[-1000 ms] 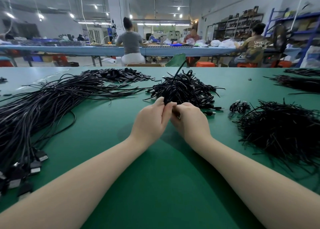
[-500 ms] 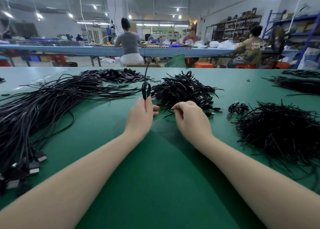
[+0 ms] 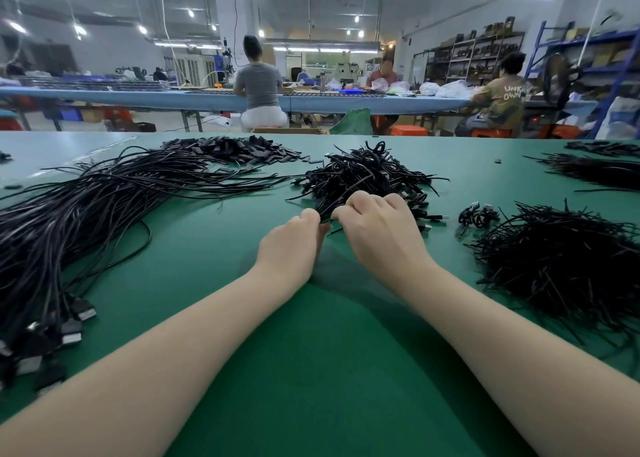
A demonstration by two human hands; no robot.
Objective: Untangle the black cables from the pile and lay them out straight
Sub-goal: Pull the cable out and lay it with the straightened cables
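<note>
Half a second ago the left hand held a looped cable up, away from the right; now both hands meet low at the near edge of the tangled pile on the green tabletop. Fingers of each are curled shut, apparently pinching strands there, though the grip itself is hidden. That pile lies directly ahead, just beyond the right hand, which sits nearer to it. Straightened cables fan out to the left, so a freed cable likely travels leftward.
</note>
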